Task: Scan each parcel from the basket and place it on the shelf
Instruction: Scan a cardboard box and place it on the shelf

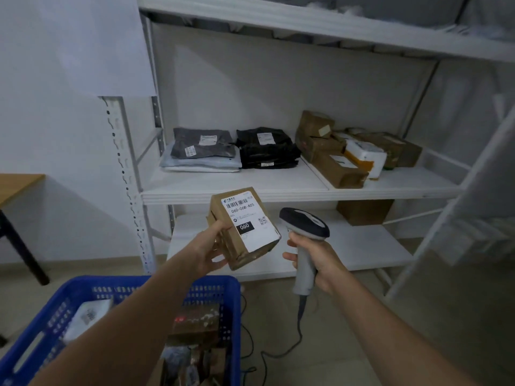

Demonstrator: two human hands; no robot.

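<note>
The blue basket (228, 291) at lower left holds more parcels, so scanning is partway done. The left hand (207, 250) grips a labelled brown parcel (242, 228) in front of the shelf's (237, 190) front edge, beside the scanner (305, 238) clasped in the right hand (320, 263). Stacked parcels line the shelf's back, leaving bare board along its front.

You are in a parcel storeroom: far white metal shelves (237, 188) carry labelled mail bags (203, 147) and cardboard boxes (334, 167), a blue basket (232, 316) of parcels (195, 324) sits near you, and you grip a barcode scanner (305, 227).
</note>
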